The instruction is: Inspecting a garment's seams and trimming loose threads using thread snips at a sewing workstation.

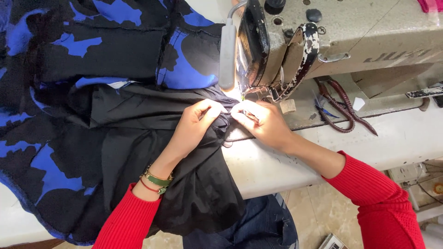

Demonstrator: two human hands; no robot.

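Two hands meet at the centre of the view, both pinching the same gathered edge of thin black lining fabric (184,152). The left hand (196,124) has its grip pressed together, thumb and fingertips closed on a fold of the cloth. The right hand (260,122), just beside it at 3 o'clock, also has its grip closed on the fold, its fingers curled over the bunched edge. The pinched spot lies directly under the needle area of the worn grey industrial sewing machine (350,32), which stands at 1 o'clock from the hands, a bright lamp glare falling on the fabric there.

The black lining spreads from the hands toward 7 o'clock and hangs over the front edge of the white table (406,138). It joins a thick black-and-blue patterned garment (69,55) that covers the table from 9 to 11 o'clock. The left wrist carries a green bracelet (157,179) with a thin red cord, and both arms wear red ribbed knit sleeves (383,203). Dark reddish-brown scissors (344,108) lie on the machine bed at 3 o'clock, well apart from the right hand.
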